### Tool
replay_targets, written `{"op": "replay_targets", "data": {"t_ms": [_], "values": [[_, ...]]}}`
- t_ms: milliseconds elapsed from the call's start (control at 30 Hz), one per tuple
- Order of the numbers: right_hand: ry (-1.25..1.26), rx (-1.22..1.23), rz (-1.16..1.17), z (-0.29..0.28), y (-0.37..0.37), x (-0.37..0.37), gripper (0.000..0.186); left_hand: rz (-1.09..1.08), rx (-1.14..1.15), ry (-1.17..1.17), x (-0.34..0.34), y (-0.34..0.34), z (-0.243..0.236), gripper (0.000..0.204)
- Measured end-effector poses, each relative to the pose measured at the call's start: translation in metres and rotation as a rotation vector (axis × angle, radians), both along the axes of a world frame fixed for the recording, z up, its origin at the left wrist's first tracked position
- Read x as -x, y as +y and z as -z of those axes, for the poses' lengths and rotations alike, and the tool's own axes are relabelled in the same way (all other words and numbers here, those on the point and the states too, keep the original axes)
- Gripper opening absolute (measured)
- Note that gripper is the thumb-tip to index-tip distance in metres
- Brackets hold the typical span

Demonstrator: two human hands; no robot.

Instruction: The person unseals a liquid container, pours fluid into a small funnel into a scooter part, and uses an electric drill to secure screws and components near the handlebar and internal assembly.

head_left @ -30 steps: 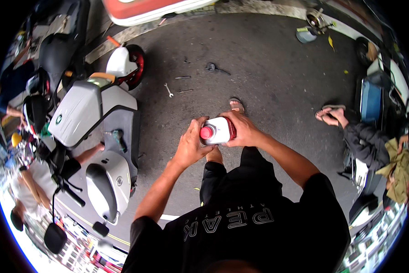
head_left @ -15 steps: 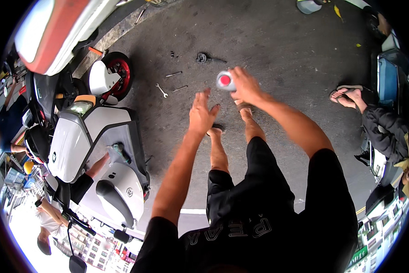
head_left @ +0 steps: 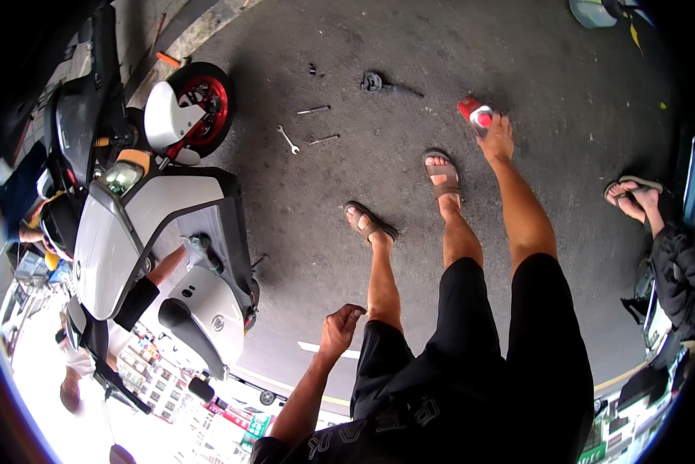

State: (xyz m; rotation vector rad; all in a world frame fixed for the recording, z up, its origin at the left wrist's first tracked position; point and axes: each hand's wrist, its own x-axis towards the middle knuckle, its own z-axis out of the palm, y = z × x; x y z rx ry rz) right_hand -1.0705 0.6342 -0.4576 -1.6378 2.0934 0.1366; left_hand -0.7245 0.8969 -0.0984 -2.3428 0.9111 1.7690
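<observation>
My right hand [head_left: 497,141] is out beyond my right foot, fingers round a red container with a pale top and red cap [head_left: 476,114], low over the pavement; whether it rests there I cannot tell. My left hand [head_left: 339,329] is beside my left knee, fingers curled closed; anything inside is hidden. My sandaled feet [head_left: 444,176] stand on the asphalt. Ahead lie an open-end wrench [head_left: 288,138], two thin metal bars [head_left: 314,110], small black bits [head_left: 312,71] and a black part with a tail [head_left: 372,83].
A white scooter [head_left: 131,240] with a power tool [head_left: 204,254] on its footboard stands left, beside a red-rimmed wheel [head_left: 202,104]. Other people [head_left: 76,387] are at left; another's sandaled feet [head_left: 632,193] are at right by a parked vehicle [head_left: 653,313]. A bucket [head_left: 593,11] stands top right.
The container went from both hands at my middle into my right hand alone, out to the front right. My left hand let go, drew back toward my body and closed. The view shifted.
</observation>
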Motion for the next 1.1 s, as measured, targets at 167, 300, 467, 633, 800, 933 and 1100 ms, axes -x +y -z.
{"op": "replay_targets", "data": {"t_ms": [167, 300, 467, 633, 800, 933, 1100], "values": [[-0.129, 0.141, -0.174, -0.038, 0.014, -0.007, 0.043, -0.308, 0.035, 0.206, -0.003, -0.016, -0.007, 0.044], [-0.699, -0.109, -0.343, -0.214, 0.051, -0.116, 0.038, -0.514, 0.236, 0.166, -0.011, -0.001, -0.034, 0.044], [-0.835, -0.233, -0.554, -0.427, 0.156, -0.242, 0.025, -0.985, 0.183, 0.551, -0.048, 0.044, -0.056, 0.046], [-1.279, 0.267, -1.256, -0.535, 0.273, -0.36, 0.04, -1.403, 0.554, 1.397, -0.104, 0.092, -0.086, 0.064], [-1.373, 0.414, -1.432, -0.582, 0.335, -0.449, 0.061, -1.586, 0.793, 1.824, -0.199, 0.163, -0.172, 0.069], [-1.068, 0.466, -1.585, -0.585, 0.349, -0.503, 0.064, -1.709, 0.917, 1.312, -0.281, 0.209, -0.259, 0.07], [-0.934, 0.429, -1.36, -0.598, 0.329, -0.543, 0.027, -1.599, 1.07, 1.221, -0.346, 0.22, -0.292, 0.034]]}}
